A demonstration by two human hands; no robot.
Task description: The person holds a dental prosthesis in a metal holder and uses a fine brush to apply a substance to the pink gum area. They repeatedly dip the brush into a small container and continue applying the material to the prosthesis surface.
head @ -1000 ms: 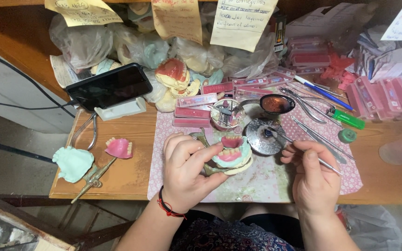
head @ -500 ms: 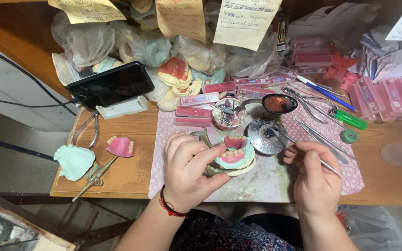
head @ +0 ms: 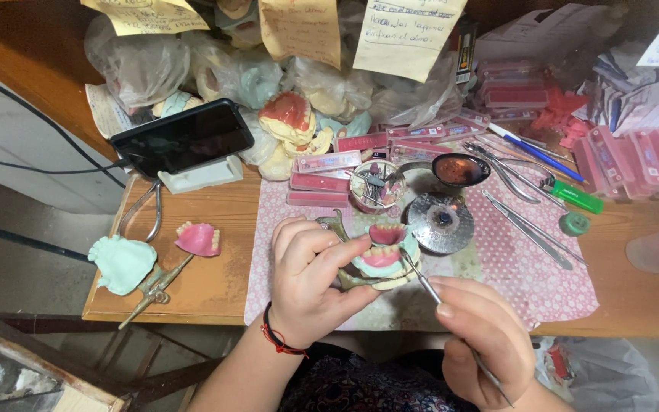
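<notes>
Gripping denture model [head: 381,255] on pink dotted mat [head: 512,267]: left hand [head: 310,278], fingers closed round it. Right hand [head: 482,339] pinches thin metal tool [head: 419,276], tip touching model. Behind: three yellow paper notes [head: 299,29] hanging; pink flat boxes [head: 328,162] stacked, count unclear.

**Crowded table, seen from above**

Wooden table [head: 215,282] carries a pink dotted mat [head: 520,282] at centre. At nine o'clock, a pink denture [head: 198,239] beside a green cast [head: 121,262]. At eleven, a black phone [head: 182,138]. At two, a green marker [head: 576,195] near metal tweezers [head: 528,229].
</notes>
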